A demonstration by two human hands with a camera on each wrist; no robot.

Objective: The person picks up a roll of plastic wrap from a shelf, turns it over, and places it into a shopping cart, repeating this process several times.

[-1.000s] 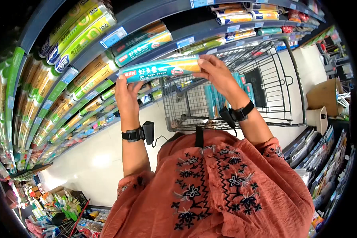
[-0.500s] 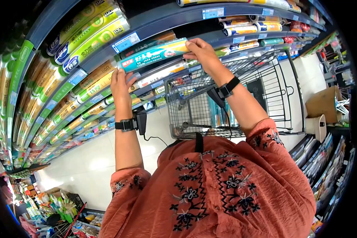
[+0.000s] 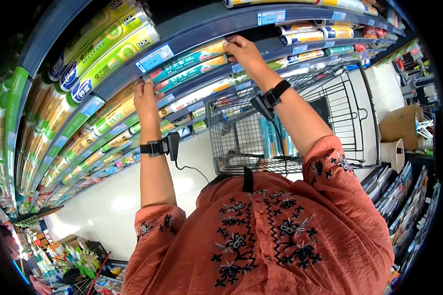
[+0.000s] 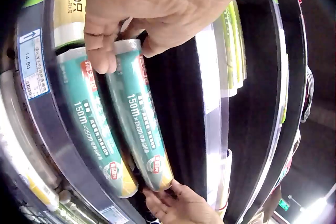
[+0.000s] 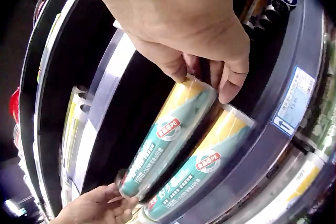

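Note:
Both hands reach onto a shelf and hold a teal-and-yellow plastic wrap roll (image 3: 189, 58) by its two ends. My left hand (image 3: 146, 101) has the end with the red label, its thumb and fingers about it in the left wrist view. At the yellow end, my right hand (image 3: 246, 54) pinches the roll between thumb and fingers. A matching wrap roll (image 5: 202, 163) lies alongside, nearer the shelf's front edge. In the left wrist view the held roll (image 4: 139, 119) runs parallel to that one, with a narrow dark gap between them.
A shelf rail with a price tag (image 3: 155, 58) curves just above the hands. Green wrap rolls (image 3: 115, 61) fill the upper left shelf. Below and right stands a wire shopping cart (image 3: 349, 120) with several teal packs (image 3: 270, 137) inside. Pale floor (image 3: 113, 216) runs along the shelving.
Both hands have carried the wrap roll away from the body, from in front of the shelving onto the shelf, behind the matching roll. They still hold its ends.

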